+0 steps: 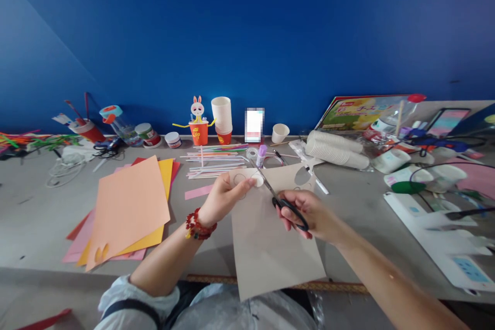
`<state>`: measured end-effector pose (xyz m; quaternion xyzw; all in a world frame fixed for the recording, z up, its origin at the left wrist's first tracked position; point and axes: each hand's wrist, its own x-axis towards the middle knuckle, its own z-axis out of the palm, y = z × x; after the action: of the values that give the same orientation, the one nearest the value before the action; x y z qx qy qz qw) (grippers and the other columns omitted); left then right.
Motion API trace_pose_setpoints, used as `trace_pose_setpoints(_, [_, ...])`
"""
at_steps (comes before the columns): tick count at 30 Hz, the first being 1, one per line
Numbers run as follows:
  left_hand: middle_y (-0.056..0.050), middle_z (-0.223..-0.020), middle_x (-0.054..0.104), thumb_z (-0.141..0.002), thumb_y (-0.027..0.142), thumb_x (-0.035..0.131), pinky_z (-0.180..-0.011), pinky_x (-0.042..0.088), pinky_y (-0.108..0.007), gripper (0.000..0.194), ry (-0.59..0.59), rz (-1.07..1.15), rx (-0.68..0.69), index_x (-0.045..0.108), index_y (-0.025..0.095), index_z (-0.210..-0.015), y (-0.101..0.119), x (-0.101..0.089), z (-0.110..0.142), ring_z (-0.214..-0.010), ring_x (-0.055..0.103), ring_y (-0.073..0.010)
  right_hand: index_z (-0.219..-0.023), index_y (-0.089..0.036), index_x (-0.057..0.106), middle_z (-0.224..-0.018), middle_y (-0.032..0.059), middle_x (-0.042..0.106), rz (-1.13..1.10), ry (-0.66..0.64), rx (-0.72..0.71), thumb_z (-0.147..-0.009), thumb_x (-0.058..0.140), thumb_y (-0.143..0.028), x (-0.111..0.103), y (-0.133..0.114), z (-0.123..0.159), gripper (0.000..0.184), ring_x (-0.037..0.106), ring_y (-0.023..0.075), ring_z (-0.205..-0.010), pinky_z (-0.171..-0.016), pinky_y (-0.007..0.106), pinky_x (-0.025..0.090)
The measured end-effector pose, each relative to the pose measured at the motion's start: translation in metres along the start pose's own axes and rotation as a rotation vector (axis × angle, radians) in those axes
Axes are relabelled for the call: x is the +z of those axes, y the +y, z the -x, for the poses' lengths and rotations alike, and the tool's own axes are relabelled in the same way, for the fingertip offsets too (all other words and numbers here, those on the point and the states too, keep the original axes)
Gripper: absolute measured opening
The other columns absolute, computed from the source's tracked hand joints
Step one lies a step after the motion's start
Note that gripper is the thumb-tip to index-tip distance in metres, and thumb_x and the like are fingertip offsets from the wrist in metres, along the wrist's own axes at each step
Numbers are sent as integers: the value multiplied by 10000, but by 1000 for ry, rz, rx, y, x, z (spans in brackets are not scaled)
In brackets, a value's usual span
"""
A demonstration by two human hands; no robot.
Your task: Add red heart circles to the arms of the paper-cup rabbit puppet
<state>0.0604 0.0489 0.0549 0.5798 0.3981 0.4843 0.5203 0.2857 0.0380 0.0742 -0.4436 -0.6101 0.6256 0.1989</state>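
Observation:
My left hand (224, 193), a red bead bracelet on its wrist, pinches a small round white paper piece (257, 181) between thumb and fingers. Black-handled scissors (296, 215) are gripped in my right hand (305, 209). Their metal blades point up and left and lie right beside the paper piece; whether they touch it I cannot tell. Below both hands lies a large pale sheet (274, 247) with outlines drawn near its top and a rounded hole cut at its upper right.
Left is a stack of coloured paper (129, 206). Behind my hands lie paper straws (216, 160), a purple glue stick (261, 156) and a rabbit-topped red cup (198, 133). Stacked paper cups (336, 152) and a white power strip (436, 242) sit right. A blue wall closes the back.

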Motion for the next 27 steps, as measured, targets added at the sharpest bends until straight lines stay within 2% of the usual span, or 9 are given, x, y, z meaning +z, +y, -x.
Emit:
trace_pose_setpoints(9, [47, -598, 390, -870, 494, 650, -490, 234, -210, 389, -17, -6, -11, 566, 158, -692, 3, -1, -1, -542, 301, -73, -744, -168, 527, -563, -28, 589, 8, -33, -38, -691, 670, -773, -6, 9, -2, 624, 400, 24, -343, -299, 122, 303])
trace_pose_setpoints(19, [41, -595, 402, -872, 508, 642, -495, 241, -218, 368, -23, -28, -2, 668, 159, -758, 7, 1, -1, -545, 310, -82, -730, -174, 529, -559, -26, 594, 67, -55, -38, -725, 689, -710, -16, 5, -2, 559, 391, 32, -342, -303, 143, 310])
trace_pose_setpoints(27, [41, -589, 464, -870, 490, 656, -501, 263, -212, 347, -46, -19, -27, 707, 153, -804, 7, -2, -3, -538, 344, -74, -699, -178, 535, -524, -34, 561, 116, -60, -31, -743, 700, -664, -23, 2, -4, 515, 383, 46, -360, -304, 160, 260])
